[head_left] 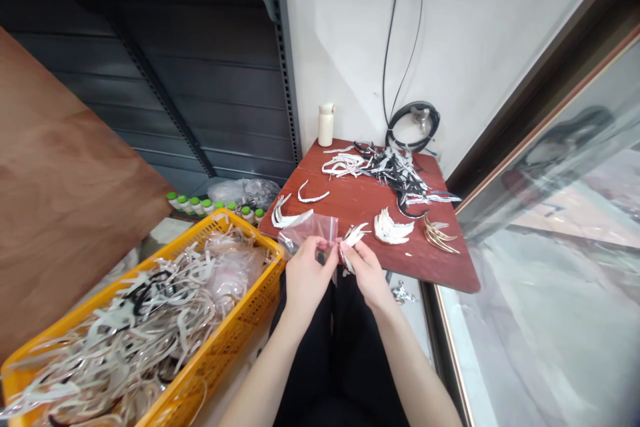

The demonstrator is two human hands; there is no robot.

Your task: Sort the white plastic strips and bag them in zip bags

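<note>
left hand: the left hand [306, 275] pinches the near edge of a clear plastic bag [309, 229], fingers closed on it, just in front of the table's near edge
right hand: the right hand [365, 271] is closed around a small bunch of white curved strips [354, 237] whose tips fan out up and to the right; it almost touches the left hand
bag: crumpled and see-through, held up between the hands and the table, its far part over the table's near left corner
table: a red-brown table [440, 267] stands right behind the hands, against the white wall
near on table: a fanned white pile [393, 228] lies just right of the held strips, and gold-coloured strips [439, 235] further right
left on table: a few white pieces [287, 215], and one single curved piece [311, 196] behind them
far on table: a tangled heap of black and white pieces [387, 170], a white bottle [325, 125] at the far left corner, a coiled black cable [414, 123] at the wall
left of person: an orange basket [235, 327] full of pale strips and bags, close to the left arm
behind basket: small bottles with green caps [193, 203] in a row
</note>
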